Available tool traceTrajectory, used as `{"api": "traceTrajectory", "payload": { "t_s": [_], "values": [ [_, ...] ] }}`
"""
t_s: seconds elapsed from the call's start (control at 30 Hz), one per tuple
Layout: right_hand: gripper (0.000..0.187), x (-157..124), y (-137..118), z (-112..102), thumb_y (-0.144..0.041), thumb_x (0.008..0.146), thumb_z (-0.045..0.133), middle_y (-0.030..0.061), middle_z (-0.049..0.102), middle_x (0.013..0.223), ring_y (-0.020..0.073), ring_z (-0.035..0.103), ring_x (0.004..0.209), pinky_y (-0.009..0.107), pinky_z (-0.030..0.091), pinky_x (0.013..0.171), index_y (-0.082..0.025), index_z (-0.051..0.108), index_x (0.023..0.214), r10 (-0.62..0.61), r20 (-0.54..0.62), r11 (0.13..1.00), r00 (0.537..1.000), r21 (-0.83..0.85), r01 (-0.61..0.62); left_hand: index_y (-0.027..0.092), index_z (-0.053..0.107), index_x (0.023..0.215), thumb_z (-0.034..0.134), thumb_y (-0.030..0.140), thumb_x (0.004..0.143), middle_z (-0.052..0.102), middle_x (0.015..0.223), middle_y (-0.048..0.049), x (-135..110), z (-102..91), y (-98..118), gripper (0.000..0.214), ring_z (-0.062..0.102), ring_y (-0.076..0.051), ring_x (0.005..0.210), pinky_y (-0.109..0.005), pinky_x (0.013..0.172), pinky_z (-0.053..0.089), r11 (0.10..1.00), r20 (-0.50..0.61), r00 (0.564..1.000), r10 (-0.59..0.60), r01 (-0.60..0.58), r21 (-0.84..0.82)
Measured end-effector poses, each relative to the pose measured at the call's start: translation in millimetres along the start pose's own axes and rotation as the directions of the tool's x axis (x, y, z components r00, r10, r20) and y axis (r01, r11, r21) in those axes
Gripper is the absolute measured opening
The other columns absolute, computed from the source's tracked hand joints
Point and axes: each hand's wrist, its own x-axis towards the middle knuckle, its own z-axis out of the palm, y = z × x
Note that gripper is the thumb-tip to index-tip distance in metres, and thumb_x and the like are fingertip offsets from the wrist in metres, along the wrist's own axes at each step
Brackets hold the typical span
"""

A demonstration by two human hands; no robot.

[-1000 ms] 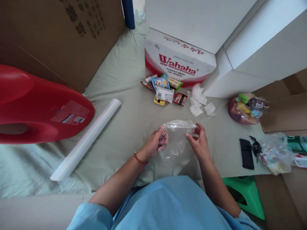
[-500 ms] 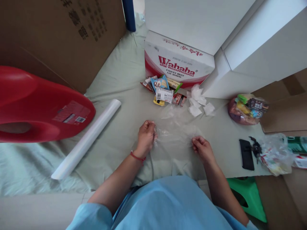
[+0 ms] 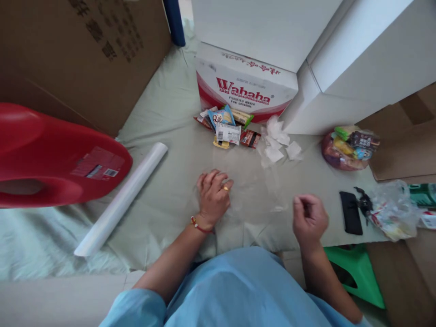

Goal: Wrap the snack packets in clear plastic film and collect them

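A sheet of clear plastic film (image 3: 254,193) lies spread over the light green cloth, its edges hard to make out. My left hand (image 3: 214,193) rests palm down at the film's left side, fingers apart and slightly bent; a ring and a red bracelet show. To the right of the film, my right hand (image 3: 309,218) is curled into a fist with the thumb side up, slightly blurred. Whether any film is inside that fist is hidden. Beyond the film lies a pile of wrapped snacks (image 3: 228,131), with crumpled white wrappers or tissues (image 3: 274,143) beside it.
A white roll (image 3: 122,197) lies left of my arm, near a red plastic container (image 3: 68,154). A Wahaha water box (image 3: 245,86) stands behind the snacks. To the right are a bag of snacks (image 3: 350,147), a black phone (image 3: 350,213) and a plastic bag (image 3: 391,209).
My left hand has gone from pinching the film to lying palm down with fingers spread. My right hand has moved right and closed into a fist. The film now looks flatter.
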Motion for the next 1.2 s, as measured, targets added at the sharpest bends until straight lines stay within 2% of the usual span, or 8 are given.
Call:
{"api": "traceTrajectory", "payload": {
  "t_s": [0.1,0.2,0.37,0.5,0.63,0.83,1.0,1.2],
  "values": [
    [0.028,13,-19,37,-0.034,0.105,0.053,0.0116,0.074,0.118,0.0243,0.069,0.11,0.042,0.056,0.097,-0.023,0.069,0.125,-0.329,0.351,0.943,0.877,0.076,0.323,0.029,0.073,0.125,0.048,0.016,0.102,0.069,0.144,-0.0078,0,-0.6,5,0.036,0.046,-0.03,0.15,-0.067,0.129,0.01,0.995,0.257,0.962,0.091,-0.099,0.019],
    [0.049,28,-3,77,-0.038,0.106,0.049,0.0154,0.053,0.159,0.0321,0.043,0.152,0.056,0.036,0.124,-0.019,0.056,0.151,-0.285,0.584,0.926,0.76,-0.036,0.375,0.027,0.056,0.152,0.043,0.032,0.107,0.051,0.163,-0.0121,0,-5.3,0,0.047,0.041,-0.032,0.155,-0.075,0.126,-0.002,0.997,0.479,0.878,0.02,-0.053,0.055],
    [0.063,25,70,73,-0.044,0.108,0.037,0.0253,0.04,0.166,0.0371,0.032,0.158,0.059,0.031,0.126,-0.005,0.049,0.155,0.061,0.53,0.91,0.846,-0.378,0.172,0.022,0.041,0.163,0.038,0.048,0.108,0.029,0.174,-0.0154,-6,-20.8,-22,0.061,0.031,-0.034,0.16,-0.077,0.125,-0.005,0.989,0.589,0.806,-0.058,-0.035,0.145],
    [0.058,23,102,32,-0.05,0.106,0.039,0.0238,0.059,0.15,0.037,0.053,0.14,0.059,0.044,0.116,-0.011,0.064,0.14,0.035,0.41,0.919,0.911,-0.372,0.132,0.018,0.038,0.164,0.044,0.061,0.104,0.025,0.174,-0.0188,-15,-25.6,-28,0.074,0.028,-0.036,0.161,-0.076,0.125,-0.008,0.99,0.605,0.796,-0.02,-0.069,0.124],
    [0.042,62,81,25,-0.045,0.106,0.043,0.016,0.076,0.113,0.029,0.07,0.101,0.047,0.058,0.093,-0.018,0.074,0.118,-0.052,0.391,0.96,0.919,-0.235,0.154,0.02,0.036,0.165,0.049,0.065,0.101,0.025,0.174,-0.0186,-33,-25.4,-21,0.079,0.028,-0.034,0.162,-0.07,0.127,-0.014,0.989,0.601,0.792,0.102,-0.146,0.025],
    [0.04,175,18,103,-0.01,0.099,0.044,0.014,0.075,0.116,0.0316,0.062,0.112,0.043,0.052,0.09,-0.021,0.075,0.121,-0.307,0.663,0.818,0.682,-0.183,0.546,0.022,0.036,0.165,0.05,0.06,0.103,0.03,0.173,-0.0166,-45,-27.7,-17,0.075,0.033,-0.034,0.16,-0.068,0.129,-0.009,0.984,0.576,0.804,0.151,-0.181,-0.006],
    [0.057,219,-5,167,-0.006,0.095,0.043,0.0132,0.06,0.151,0.0309,0.057,0.123,0.043,0.046,0.099,-0.016,0.059,0.148,-0.412,0.836,0.615,0.361,-0.037,0.788,0.024,0.04,0.163,0.049,0.058,0.104,0.033,0.173,-0.0136,-43,-31.8,-16,0.069,0.033,-0.03,0.16,-0.065,0.132,-0.001,0.987,0.571,0.81,0.134,-0.162,-0.003],
    [0.045,211,0,158,-0.023,0.089,0.061,0.0205,0.068,0.124,0.0321,0.064,0.102,0.039,0.045,0.084,-0.013,0.065,0.132,-0.232,0.881,0.658,0.414,-0.171,0.733,0.025,0.045,0.16,0.05,0.057,0.104,0.039,0.171,-0.0125,-43,-34.1,-17,0.065,0.037,-0.03,0.158,-0.063,0.133,0.003,0.991,0.558,0.82,0.123,-0.129,-0.029]
  ]
}}
